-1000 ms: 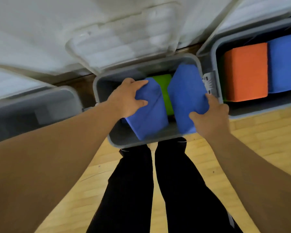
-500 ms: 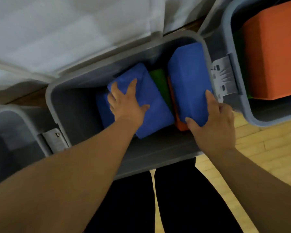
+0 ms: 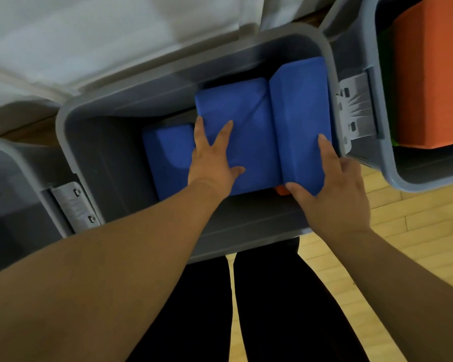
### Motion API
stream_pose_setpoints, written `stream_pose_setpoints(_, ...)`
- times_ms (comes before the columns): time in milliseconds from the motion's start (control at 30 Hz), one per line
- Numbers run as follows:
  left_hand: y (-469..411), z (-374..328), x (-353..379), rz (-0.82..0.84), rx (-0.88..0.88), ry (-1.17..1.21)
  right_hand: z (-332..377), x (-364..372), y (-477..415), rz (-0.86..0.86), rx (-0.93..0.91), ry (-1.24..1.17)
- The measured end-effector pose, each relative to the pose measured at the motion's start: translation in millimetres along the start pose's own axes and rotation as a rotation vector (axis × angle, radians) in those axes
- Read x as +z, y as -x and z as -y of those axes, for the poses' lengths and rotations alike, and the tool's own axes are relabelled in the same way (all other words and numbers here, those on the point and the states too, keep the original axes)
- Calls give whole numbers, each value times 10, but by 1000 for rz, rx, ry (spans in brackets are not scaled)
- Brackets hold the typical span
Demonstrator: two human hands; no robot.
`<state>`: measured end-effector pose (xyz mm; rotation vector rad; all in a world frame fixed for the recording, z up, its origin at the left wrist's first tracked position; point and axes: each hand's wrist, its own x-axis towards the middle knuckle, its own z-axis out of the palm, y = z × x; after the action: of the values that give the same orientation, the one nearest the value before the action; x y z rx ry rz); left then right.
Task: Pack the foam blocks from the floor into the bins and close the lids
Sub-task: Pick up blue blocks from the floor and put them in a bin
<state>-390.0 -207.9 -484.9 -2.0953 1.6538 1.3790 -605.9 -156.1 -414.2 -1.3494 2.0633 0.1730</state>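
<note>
head | grey bin (image 3: 94, 142), lid up | three blue blocks inside, matte, corners rounded | left hand (image 3: 213, 163) flat, fingers spread on middle block (image 3: 246, 142) | right hand (image 3: 332, 189) gripping right block (image 3: 300, 113) at bin's right wall | third block (image 3: 168, 155) lower left | orange corner (image 3: 281, 189) beneath

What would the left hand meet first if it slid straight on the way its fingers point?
The left hand lies flat on the middle blue block, fingers aimed at the bin's far wall. Past the block's far edge, that wall probably comes first; depth is unclear.

Left hand (image 3: 213, 163) flat (right hand (image 3: 330, 189) clasping)
</note>
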Motion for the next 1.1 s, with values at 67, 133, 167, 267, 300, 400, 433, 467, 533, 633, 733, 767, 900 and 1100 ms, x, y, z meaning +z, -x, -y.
stream_pose_setpoints(67,-18,34,-9,4,7,-16,8,3,-10,5,3,7)
stream_pose_setpoints(133,-11,44,-35,18,18,-57,27,9,-2,9,8,-1)
stream_pose_setpoints(167,2,42,-53,29,21,-83,35,12,6,11,8,-6)
stream_pose_setpoints(267,117,26,-136,76,-6,-115,82,-39,26,45,5,-17)
stream_pose_setpoints(300,191,29,-173,89,-21,-110,105,-76,43,56,11,0)
stream_pose_setpoints(400,582,68,-327,120,-41,-84,224,-246,201,107,34,39)
stream_pose_setpoints(433,767,80,-405,129,-46,-82,280,-329,291,140,38,43)
stream_pose_setpoints(467,965,95,-502,145,-63,-85,346,-432,398,171,36,57)
stream_pose_setpoints(533,1442,118,-752,199,-134,-101,479,-696,698,228,33,132)
stream_pose_setpoints(633,2289,58,-1288,273,-198,-110,753,-1258,1257,320,55,169)
stream_pose_setpoints(733,3072,-218,-1895,317,-166,-85,1084,-1897,1794,391,45,162)
stream_pose_setpoints(767,3305,-333,-2089,298,-127,-93,1198,-2076,1943,386,25,159)
stream_pose_setpoints(900,3989,-708,-2719,121,43,-130,1553,-2596,2307,352,-72,66)
stream_pose_setpoints(1100,4524,-803,-2916,-79,-147,59,1677,-2933,2273,417,-236,205)
